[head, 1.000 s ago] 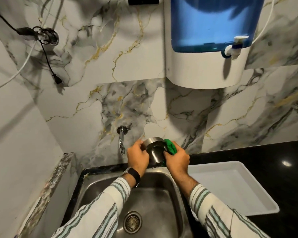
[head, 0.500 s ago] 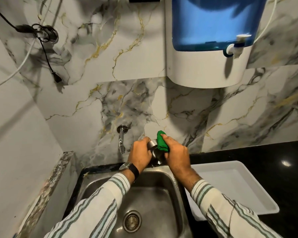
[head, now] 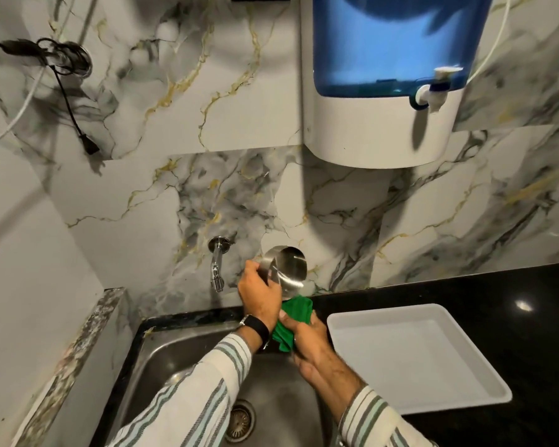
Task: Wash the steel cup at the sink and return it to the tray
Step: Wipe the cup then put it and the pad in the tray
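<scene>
My left hand (head: 259, 293) grips the steel cup (head: 288, 269) by its rim and holds it up over the back edge of the steel sink (head: 162, 356), its base turned toward the wall. Just below the cup, my right hand (head: 307, 337) is closed on a green scrub cloth (head: 291, 321); the cloth touches the cup's lower side. The white tray (head: 433, 391) lies on the black counter to the right of the sink, with nothing in it.
A wall tap (head: 217, 269) sticks out left of the cup, with no water running. A blue and white water purifier (head: 384, 91) hangs on the marble wall above. The black counter (head: 513, 295) runs to the right. The drain (head: 241, 421) sits in the sink floor.
The left hand has lifted and turned the cup so its base faces away. The right hand with the green cloth has dropped from the cup's top to below it.
</scene>
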A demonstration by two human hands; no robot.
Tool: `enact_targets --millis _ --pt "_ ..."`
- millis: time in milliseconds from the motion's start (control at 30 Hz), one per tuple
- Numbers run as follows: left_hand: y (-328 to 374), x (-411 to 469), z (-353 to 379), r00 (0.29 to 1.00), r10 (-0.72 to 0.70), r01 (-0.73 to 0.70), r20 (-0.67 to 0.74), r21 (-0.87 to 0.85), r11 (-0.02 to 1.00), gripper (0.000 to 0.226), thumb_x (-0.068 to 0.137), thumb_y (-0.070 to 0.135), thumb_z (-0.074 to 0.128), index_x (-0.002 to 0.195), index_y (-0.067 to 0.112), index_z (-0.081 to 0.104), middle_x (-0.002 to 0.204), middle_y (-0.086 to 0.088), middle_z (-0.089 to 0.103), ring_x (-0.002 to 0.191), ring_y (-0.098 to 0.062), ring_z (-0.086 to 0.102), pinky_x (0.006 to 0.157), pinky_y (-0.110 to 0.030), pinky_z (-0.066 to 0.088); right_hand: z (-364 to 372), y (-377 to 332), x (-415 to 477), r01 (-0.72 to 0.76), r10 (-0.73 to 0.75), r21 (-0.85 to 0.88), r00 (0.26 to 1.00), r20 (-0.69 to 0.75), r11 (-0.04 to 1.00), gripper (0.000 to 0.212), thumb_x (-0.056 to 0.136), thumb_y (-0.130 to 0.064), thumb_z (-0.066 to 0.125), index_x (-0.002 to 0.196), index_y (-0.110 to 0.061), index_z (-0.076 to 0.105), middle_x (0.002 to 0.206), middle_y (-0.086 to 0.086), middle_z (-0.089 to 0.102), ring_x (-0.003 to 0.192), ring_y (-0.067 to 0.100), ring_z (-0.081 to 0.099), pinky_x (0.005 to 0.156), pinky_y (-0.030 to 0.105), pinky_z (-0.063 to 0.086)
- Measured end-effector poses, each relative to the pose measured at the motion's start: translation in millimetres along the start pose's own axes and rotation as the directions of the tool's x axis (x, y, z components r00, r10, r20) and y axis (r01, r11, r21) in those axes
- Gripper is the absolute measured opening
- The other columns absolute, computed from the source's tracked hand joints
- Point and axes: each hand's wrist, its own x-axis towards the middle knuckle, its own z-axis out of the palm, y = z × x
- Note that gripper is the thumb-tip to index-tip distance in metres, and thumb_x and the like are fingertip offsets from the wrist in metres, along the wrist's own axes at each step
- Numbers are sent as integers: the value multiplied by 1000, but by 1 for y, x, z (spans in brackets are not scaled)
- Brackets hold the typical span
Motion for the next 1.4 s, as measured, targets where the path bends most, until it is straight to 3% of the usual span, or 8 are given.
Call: enact_targets --millis 267,400,700,833,967,1100,1267,1400 --pt "-40 26 -1 943 -330 331 49 3 944 18 95 6 72 85 15 60 78 0 64 85 -25 61 72 -27 47 -111 -35 28 -293 284 133 956 78 947 43 107 4 52 149 14 51 147 35 60 106 40 74 107 48 59" --pt "-54 21 9 915 -383 387 123 -6 922 9 95 7 74 89 2 69 79 -10 67 70 -27 66 58 -26 58 -198 -67 32 -390 381 -98 920 -93 916 46 107 3 54 152 7 51 152 31 58 124 40 63 116 55 48" --pt "-81 -5 62 834 -485 469 262 124 874 24 90 13 82 77 9 62 78 -16 67 74 -28 67 72 -57 69 -314 -142 51 -386 329 -261 914 -236 885 46 107 12 46 153 13 45 155 36 51 94 38 75 78 41 68" --pt "-88 -18 91 780 -515 507 355 124 853 30 92 10 81 70 15 62 74 -12 70 73 -31 73 66 -59 69 -346 -151 73 -354 309 -155 917 -252 923 51 109 12 41 160 4 39 159 38 45 148 52 46 126 56 38" --pt "-93 -31 119 737 -546 528 400 164 833 26 93 9 79 74 16 62 75 -10 67 69 -27 71 63 -55 69 -368 -146 94 -421 330 -252 883 -333 872 46 110 9 45 155 0 44 155 35 51 148 51 48 125 59 38" --pt "-96 -48 144 681 -593 593 429 151 791 28 93 5 77 76 17 59 83 -15 69 73 -28 73 58 -43 68 -383 -146 110 -480 222 -622 866 -447 619 37 102 4 65 137 14 56 124 31 67 94 48 74 58 43 69" --pt "-92 -70 174 634 -626 650 453 125 749 26 97 1 72 80 13 57 89 -16 67 83 -30 72 60 -47 68 -388 -153 112 -382 -22 -890 921 -389 -251 69 96 -53 73 139 -1 58 139 18 68 126 33 70 104 38 57" --pt "-89 -87 189 603 -636 666 482 135 734 18 99 1 72 86 8 62 95 -19 70 87 -32 74 54 -40 67 -389 -153 112 -327 -172 -856 944 -280 -401 60 94 -53 74 136 -12 60 132 9 71 122 26 71 104 35 54"
